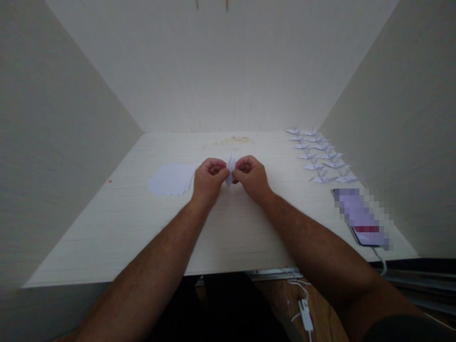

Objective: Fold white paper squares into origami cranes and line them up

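Observation:
Between my two hands, over the middle of the table, is a small folded piece of white paper, upright with a pointed top. My left hand pinches its left side between thumb and fingers. From the other side my right hand grips it the same way, fingers curled. The lower folds are partly covered by my fingertips. Just left of my left hand lies a fanned stack of white paper sheets.
Several folded white paper cranes stand in two rows at the back right. Nearer lies a phone with a cable. Walls enclose the table at the back and both sides. A white power strip is on the floor below.

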`<state>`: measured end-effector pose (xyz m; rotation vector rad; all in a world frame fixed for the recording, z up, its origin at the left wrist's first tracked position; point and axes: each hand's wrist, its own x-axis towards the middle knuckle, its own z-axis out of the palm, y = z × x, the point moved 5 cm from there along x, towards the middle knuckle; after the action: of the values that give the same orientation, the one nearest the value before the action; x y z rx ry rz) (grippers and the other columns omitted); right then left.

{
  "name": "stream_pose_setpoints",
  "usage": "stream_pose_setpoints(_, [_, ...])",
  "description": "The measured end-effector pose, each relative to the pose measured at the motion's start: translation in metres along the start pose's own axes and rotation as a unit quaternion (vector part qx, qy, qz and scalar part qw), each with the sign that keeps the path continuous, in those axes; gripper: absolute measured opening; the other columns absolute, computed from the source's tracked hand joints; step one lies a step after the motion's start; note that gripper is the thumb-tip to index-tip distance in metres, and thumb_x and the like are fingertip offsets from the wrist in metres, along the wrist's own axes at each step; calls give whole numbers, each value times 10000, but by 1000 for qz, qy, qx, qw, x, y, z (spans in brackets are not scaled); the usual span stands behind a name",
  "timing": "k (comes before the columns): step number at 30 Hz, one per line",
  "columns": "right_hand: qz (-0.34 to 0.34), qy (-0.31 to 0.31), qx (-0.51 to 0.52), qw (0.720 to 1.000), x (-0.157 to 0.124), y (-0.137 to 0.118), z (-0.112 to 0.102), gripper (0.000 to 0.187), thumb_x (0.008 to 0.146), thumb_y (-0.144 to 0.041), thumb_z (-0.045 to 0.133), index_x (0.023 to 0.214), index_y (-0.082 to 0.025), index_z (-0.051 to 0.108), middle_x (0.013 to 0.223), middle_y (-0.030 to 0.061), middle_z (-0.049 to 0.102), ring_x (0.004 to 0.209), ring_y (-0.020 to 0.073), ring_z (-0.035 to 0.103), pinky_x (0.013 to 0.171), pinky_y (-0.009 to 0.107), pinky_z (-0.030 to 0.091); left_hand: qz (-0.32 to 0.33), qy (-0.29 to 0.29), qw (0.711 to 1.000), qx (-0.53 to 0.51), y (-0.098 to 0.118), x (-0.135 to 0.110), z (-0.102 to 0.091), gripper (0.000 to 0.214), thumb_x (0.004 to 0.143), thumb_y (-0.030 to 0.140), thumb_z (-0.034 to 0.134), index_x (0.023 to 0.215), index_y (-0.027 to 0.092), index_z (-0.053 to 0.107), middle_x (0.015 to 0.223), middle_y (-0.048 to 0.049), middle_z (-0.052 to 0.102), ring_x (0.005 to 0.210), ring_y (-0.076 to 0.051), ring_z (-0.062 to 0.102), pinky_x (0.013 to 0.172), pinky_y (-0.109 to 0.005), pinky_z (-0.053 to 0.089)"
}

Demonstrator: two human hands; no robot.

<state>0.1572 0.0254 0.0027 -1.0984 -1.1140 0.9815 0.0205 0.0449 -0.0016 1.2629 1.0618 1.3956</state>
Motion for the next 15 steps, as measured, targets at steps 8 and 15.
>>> stream_pose_setpoints(8, [6,-2,0,1000,1,3,0,233,641,-188,658,842,-189,541,655,-51,605,527,96,579,506,242,520,-53,-38,998,-22,-2,-2,6,195,642,192,693,832,149,686,727,-32,692,615,-133,630,597,-266,504])
stream_pose_setpoints(15, [-6,-2,-9,1000,1,2,-2,237,656,-227,688,802,-204,503,620,-59,610,497,89,577,474,216,476,-70,-59,995,-25,-6,-2,6,186,649,284,760,723,153,651,632,0,641,551,-106,574,552,-241,451])
